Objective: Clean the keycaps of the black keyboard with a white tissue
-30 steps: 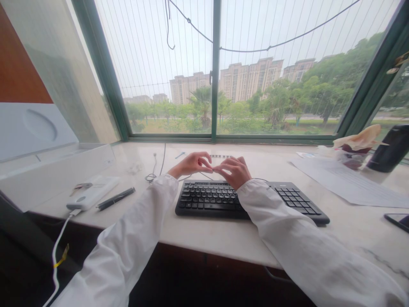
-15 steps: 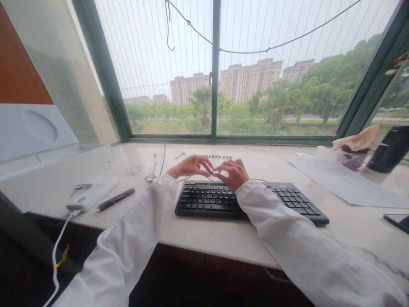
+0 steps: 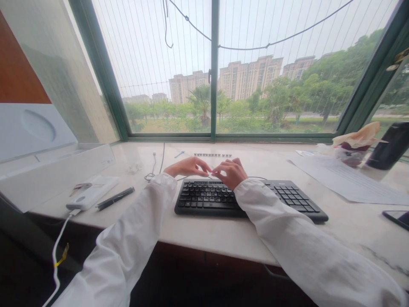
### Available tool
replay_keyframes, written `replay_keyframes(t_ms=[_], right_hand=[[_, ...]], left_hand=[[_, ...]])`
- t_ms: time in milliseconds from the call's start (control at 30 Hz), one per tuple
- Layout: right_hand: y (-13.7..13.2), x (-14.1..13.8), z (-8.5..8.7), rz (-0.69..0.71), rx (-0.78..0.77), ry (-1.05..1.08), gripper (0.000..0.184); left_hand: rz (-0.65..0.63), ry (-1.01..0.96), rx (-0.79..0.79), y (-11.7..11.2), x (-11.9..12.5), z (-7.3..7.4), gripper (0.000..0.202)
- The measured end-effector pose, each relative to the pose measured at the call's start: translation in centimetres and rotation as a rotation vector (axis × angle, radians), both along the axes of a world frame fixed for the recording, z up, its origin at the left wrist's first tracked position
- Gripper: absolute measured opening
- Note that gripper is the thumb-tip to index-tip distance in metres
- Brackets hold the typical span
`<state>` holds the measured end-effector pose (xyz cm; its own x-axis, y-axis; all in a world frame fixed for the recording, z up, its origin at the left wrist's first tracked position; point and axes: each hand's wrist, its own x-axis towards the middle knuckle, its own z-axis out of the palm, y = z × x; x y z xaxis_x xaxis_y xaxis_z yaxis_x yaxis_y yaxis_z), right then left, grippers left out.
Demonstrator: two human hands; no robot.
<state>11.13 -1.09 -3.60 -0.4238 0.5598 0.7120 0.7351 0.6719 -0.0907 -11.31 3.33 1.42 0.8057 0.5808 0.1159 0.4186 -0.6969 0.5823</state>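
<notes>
Over the back edge of the black keyboard [image 3: 207,205], my left hand [image 3: 190,166] and my right hand [image 3: 231,172] meet fingertip to fingertip. Both are closed in a pinch around a small dark keycap, which the fingers now hide almost wholly. Many letter positions on the keyboard look bare, with small round shapes showing, while the number pad keeps its keys. Just beyond my hands, a row of several loose keycaps [image 3: 212,155] lies on the pale tabletop [image 3: 191,230]. My right forearm covers part of the keyboard's right half.
At left lie a black pen [image 3: 115,198], a white power bank [image 3: 92,194] with a cable, and a clear box [image 3: 64,175]. Thin cords [image 3: 154,168] run behind my left hand. Paper sheets [image 3: 338,179], a phone [image 3: 398,218] and a dark bottle [image 3: 390,145] are at right.
My fingertips have drawn closer together, and the dark keycap seen between them is now hidden. The view has shifted slightly, and more of the keycap row shows behind my hands.
</notes>
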Motion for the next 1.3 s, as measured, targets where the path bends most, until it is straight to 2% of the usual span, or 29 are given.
replay_keyframes(t_ms=[200, 467, 767, 1300], right_hand=[[-0.3, -0.1, 0.1, -0.007, -0.072, 0.004, 0.016], [-0.2, -0.1, 0.0, -0.029, -0.109, -0.029, 0.020], [-0.1, -0.1, -0.1, -0.032, -0.116, -0.028, 0.020], [-0.3, -0.1, 0.0, -0.037, -0.138, -0.036, 0.020]], left_hand=[[0.054, 0.169, -0.072, 0.3, -1.8, 0.7, 0.027], [0.083, 0.220, -0.159, 0.4, -2.5, 0.8, 0.040], [0.098, 0.262, -0.025, 0.8, -2.7, 0.6, 0.031], [0.088, 0.289, -0.002, -0.1, -2.4, 1.1, 0.021]])
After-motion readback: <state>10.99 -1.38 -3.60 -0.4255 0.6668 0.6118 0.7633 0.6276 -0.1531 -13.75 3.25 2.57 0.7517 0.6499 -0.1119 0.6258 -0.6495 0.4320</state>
